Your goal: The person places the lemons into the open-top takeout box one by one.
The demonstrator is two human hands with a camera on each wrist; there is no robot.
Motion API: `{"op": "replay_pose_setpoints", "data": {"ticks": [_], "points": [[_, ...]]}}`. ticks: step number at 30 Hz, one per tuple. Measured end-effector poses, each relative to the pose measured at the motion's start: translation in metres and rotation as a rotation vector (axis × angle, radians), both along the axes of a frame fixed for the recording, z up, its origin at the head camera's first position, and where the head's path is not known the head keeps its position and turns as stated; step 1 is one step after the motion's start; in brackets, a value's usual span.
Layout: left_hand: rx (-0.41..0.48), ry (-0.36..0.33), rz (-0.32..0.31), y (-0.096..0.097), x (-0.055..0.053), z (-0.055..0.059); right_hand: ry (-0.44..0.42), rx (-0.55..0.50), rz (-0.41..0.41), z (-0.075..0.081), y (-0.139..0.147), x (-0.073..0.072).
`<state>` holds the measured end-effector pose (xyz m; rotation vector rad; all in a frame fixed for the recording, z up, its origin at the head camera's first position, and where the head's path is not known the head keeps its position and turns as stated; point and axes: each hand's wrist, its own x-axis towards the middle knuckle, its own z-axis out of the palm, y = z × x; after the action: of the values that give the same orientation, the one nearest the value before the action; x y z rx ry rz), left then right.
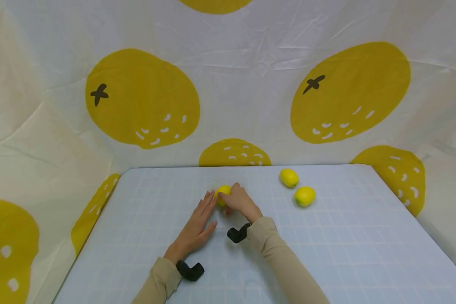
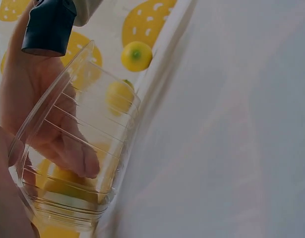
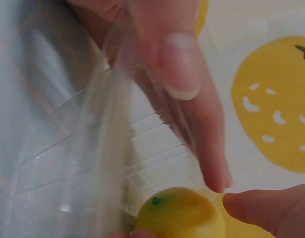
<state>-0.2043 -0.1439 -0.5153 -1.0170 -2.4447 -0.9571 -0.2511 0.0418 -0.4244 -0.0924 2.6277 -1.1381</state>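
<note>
One lemon (image 1: 222,190), right hand (image 1: 244,203) apparently pinching it

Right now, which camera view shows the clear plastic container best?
The left wrist view: it shows most of the clear plastic container, including its open shape and ridged side. The right wrist view catches only part of it, close and blurred. In the head view, its transparent outline is hard to make out.

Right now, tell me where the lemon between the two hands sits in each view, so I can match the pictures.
Head: the lemon is just below the picture's middle, between the left hand and right hand.
Left wrist: the lemon is at lower left, seen through the clear container.
Right wrist: the lemon is at the bottom edge, right of centre, partly cut off.
Shared landmark: the backdrop printed with yellow fruit.
</note>
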Motion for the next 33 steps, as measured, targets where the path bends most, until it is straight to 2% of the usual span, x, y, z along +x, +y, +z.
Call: {"op": "replay_pose_setpoints", "data": {"ticks": [8, 15, 24, 29, 33], "points": [[-0.036, -0.018, 0.033, 0.000, -0.001, -0.002, -0.007, -0.012, 0.038, 0.016, 0.009, 0.003], [-0.058, -0.034, 0.053, -0.001, -0.001, -0.001, 0.015, -0.067, 0.032, 0.035, 0.027, 0.004], [-0.032, -0.011, 0.025, -0.002, -0.001, -0.001, 0.170, -0.177, -0.001, 0.054, 0.087, 0.006], [-0.022, 0.012, 0.021, -0.001, -0.001, -0.002, 0.301, -0.258, -0.069, 0.054, 0.125, 0.011], [-0.017, 0.026, 0.019, -0.001, -0.001, -0.003, 0.416, -0.288, -0.136, 0.047, 0.155, 0.015]]}}
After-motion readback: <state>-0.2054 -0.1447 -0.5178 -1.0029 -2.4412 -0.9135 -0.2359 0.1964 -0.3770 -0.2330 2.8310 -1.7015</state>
